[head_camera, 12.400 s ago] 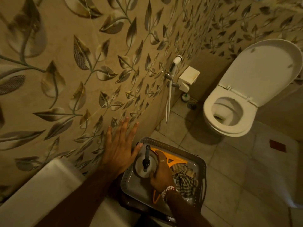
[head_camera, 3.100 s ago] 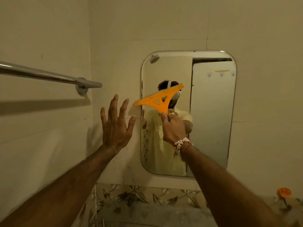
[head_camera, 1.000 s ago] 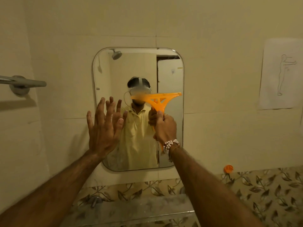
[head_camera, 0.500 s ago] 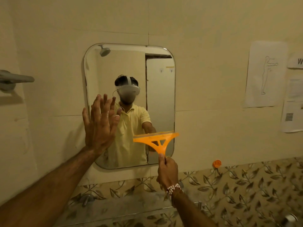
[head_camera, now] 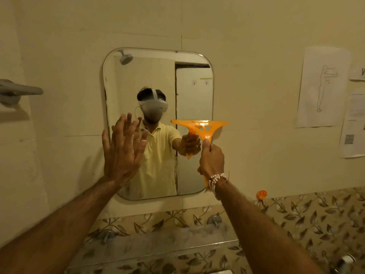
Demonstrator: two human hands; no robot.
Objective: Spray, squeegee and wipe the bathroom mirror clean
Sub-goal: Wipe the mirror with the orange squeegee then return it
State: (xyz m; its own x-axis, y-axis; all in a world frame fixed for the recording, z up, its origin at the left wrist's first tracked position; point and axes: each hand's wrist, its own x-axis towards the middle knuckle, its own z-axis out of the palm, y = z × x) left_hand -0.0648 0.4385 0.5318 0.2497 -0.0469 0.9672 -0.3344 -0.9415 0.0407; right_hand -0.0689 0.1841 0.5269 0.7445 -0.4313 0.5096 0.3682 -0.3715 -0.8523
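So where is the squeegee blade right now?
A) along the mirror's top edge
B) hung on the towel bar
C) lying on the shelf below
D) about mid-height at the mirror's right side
D: the right hand holds the orange squeegee with its blade level about halfway up the mirror, over its right edge.

The handle of the orange squeegee [head_camera: 201,127] is mostly hidden inside the right hand [head_camera: 211,161]. The left hand [head_camera: 122,153] covers the lower left of the mirror [head_camera: 193,95]; whether it touches the glass cannot be told. The towel bar [head_camera: 19,89] is cut off at the left edge. The printed sheets [head_camera: 353,135] are cut off at the right edge, and their text is too small to read.
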